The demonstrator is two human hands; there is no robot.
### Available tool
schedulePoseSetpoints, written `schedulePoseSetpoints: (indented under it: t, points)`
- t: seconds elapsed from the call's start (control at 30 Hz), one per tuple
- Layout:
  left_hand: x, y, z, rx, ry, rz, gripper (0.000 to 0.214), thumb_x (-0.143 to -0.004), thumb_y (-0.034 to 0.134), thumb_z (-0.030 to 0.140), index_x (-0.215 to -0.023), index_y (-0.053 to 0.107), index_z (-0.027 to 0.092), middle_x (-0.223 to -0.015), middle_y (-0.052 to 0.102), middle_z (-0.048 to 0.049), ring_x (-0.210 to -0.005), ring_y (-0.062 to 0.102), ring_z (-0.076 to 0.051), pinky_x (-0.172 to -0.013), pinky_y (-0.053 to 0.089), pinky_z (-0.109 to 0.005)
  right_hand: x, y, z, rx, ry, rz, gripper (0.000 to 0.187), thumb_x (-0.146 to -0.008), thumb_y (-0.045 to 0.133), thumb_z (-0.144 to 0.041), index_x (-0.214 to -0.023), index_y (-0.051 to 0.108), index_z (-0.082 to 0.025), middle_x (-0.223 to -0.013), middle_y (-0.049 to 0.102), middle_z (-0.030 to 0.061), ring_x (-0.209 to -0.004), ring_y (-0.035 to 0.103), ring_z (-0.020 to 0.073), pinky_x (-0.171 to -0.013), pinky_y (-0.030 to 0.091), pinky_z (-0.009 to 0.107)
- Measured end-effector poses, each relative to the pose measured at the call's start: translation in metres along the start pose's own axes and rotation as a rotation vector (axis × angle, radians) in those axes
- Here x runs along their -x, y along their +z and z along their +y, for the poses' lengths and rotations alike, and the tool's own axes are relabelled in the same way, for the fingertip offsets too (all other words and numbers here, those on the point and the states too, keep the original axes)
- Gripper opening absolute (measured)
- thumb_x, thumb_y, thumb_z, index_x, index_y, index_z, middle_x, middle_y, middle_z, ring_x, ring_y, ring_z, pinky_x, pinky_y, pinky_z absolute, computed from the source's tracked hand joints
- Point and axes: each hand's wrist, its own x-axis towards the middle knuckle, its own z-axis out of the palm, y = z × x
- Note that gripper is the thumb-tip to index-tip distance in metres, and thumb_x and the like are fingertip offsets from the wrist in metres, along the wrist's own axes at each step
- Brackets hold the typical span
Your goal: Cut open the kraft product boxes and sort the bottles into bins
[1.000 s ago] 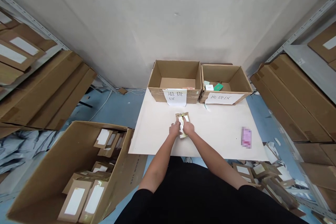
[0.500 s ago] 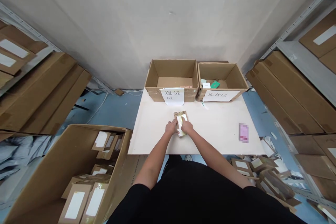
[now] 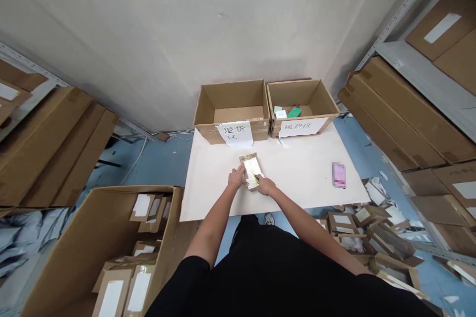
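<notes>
Head view.

Package [image 3: 252, 166], one: brown, pale label on top, shiny tape at its far end. Lies flat on the bench [image 3: 305, 173], slightly askew, between the two hands; its far end reaches beyond both.

Left hand [image 3: 236, 177]: fingers at the package's left edge, package just to its right. Whether it pinches or merely presses cannot be told; the placement presumably steadies the package.

Right hand [image 3: 266, 185]: at the near right corner, package to its left and extending away from it. Fingers curled, apparently closed on a small yellow-and-dark item [image 3: 256, 177] over the label, too small to identify; likely held so for working on the package's upper face.

Cartons, open, two, at the bench's far edge: left carton [image 3: 206, 134] and right carton [image 3: 330, 122], the latter containing a white box [image 3: 280, 114] and a green box [image 3: 295, 112]. Paper signs face the person, presumably for easy reading.

Pink item [image 3: 338, 175], pixelated: towards the bench's right side, well apart from both hands.
</notes>
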Motion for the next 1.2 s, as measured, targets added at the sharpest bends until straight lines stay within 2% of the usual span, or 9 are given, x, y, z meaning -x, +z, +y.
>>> schedulePoseSetpoints:
  t: [0.17, 0.33, 0.5, 0.6, 0.67, 0.8, 0.9, 1.1, 1.2]
  points:
    - [0.005, -0.005, 0.002, -0.038, -0.006, 0.006, 0.063, -0.068, 0.094, 0.037, -0.119, 0.059, 0.030, -0.166, 0.042, -0.0048, -0.128, 0.052, -0.036, -0.099, 0.049, -0.044, 0.025, 0.010, 0.007, 0.046, -0.026, -0.038, 0.078, -0.081, 0.070, -0.021, -0.156, 0.049, -0.025, -0.133, 0.071, 0.0190, -0.116, 0.072, 0.0381, -0.082, 0.056, 0.041]
    - [0.017, 0.001, 0.016, -0.087, -0.015, 0.030, 0.072, -0.071, 0.092, 0.043, -0.131, 0.055, 0.029, -0.157, 0.050, -0.0092, -0.130, 0.052, -0.035, -0.101, 0.049, -0.042, 0.038, -0.001, 0.014, 0.049, -0.022, -0.037, 0.078, -0.081, 0.069, -0.020, -0.156, 0.050, -0.025, -0.128, 0.073, 0.0199, -0.112, 0.073, 0.0380, -0.081, 0.055, 0.041]
    - [0.040, 0.057, 0.057, -0.195, -0.159, 0.089, 0.069, -0.091, 0.068, 0.061, -0.144, 0.050, 0.022, -0.148, 0.054, -0.0191, -0.132, 0.053, -0.035, -0.100, 0.050, -0.042, 0.073, -0.004, 0.069, 0.007, 0.038, 0.095, 0.063, -0.094, 0.056, -0.020, -0.156, 0.045, -0.024, -0.120, 0.076, 0.0146, -0.109, 0.073, 0.0302, -0.080, 0.047, 0.031]
    - [0.053, 0.093, 0.083, -0.178, -0.179, 0.035, 0.064, -0.097, 0.061, 0.058, -0.147, 0.049, 0.021, -0.142, 0.059, -0.0205, -0.134, 0.052, -0.036, -0.101, 0.049, -0.044, 0.094, -0.001, 0.097, -0.033, 0.038, 0.141, 0.063, -0.100, 0.049, -0.021, -0.161, 0.037, -0.028, -0.117, 0.077, 0.0111, -0.105, 0.072, 0.0270, -0.080, 0.044, 0.029]
    - [0.058, 0.103, 0.093, -0.160, -0.142, 0.076, 0.054, -0.099, 0.059, 0.050, -0.144, 0.052, 0.021, -0.139, 0.061, -0.0184, -0.130, 0.055, -0.034, -0.099, 0.050, -0.043, 0.102, -0.003, 0.109, -0.046, 0.054, 0.179, 0.062, -0.102, 0.046, -0.021, -0.163, 0.036, -0.029, -0.117, 0.077, 0.0099, -0.104, 0.072, 0.0261, -0.080, 0.043, 0.029]
    - [0.050, 0.087, 0.090, -0.141, -0.074, 0.156, 0.037, -0.098, 0.055, 0.025, -0.135, 0.059, 0.022, -0.128, 0.064, -0.0138, -0.120, 0.059, -0.029, -0.095, 0.052, -0.037, 0.101, -0.019, 0.125, -0.064, 0.117, 0.264, 0.061, -0.103, 0.046, -0.023, -0.164, 0.036, -0.028, -0.118, 0.077, 0.0097, -0.102, 0.072, 0.0261, -0.080, 0.044, 0.029]
    - [0.033, 0.064, 0.080, -0.133, -0.019, 0.149, 0.039, -0.097, 0.054, 0.020, -0.136, 0.058, 0.024, -0.135, 0.060, -0.0133, -0.125, 0.056, -0.028, -0.098, 0.053, -0.038, 0.096, -0.031, 0.138, -0.116, 0.147, 0.330, 0.062, -0.104, 0.045, -0.026, -0.165, 0.033, -0.027, -0.116, 0.077, 0.0100, -0.099, 0.072, 0.0263, -0.080, 0.046, 0.029]
    - [-0.005, 0.057, 0.080, -0.153, 0.113, 0.019, 0.083, -0.092, 0.068, 0.028, -0.165, 0.029, 0.029, -0.178, 0.017, -0.0125, -0.164, 0.012, -0.034, -0.114, 0.047, -0.047, 0.079, -0.019, 0.145, -0.256, 0.218, 0.440, 0.066, -0.103, 0.050, -0.031, -0.166, 0.032, -0.019, -0.117, 0.077, 0.0130, -0.103, 0.073, 0.0283, -0.088, 0.050, 0.032]
    - [-0.017, 0.057, 0.077, -0.137, 0.092, -0.002, 0.080, -0.096, 0.057, 0.019, -0.168, 0.024, 0.030, -0.179, 0.014, -0.0089, -0.166, 0.009, -0.029, -0.112, 0.050, -0.042, 0.073, -0.008, 0.145, -0.336, 0.213, 0.464, 0.063, -0.101, 0.051, -0.030, -0.162, 0.040, -0.019, -0.115, 0.077, 0.0119, -0.105, 0.073, 0.0279, -0.092, 0.052, 0.033]
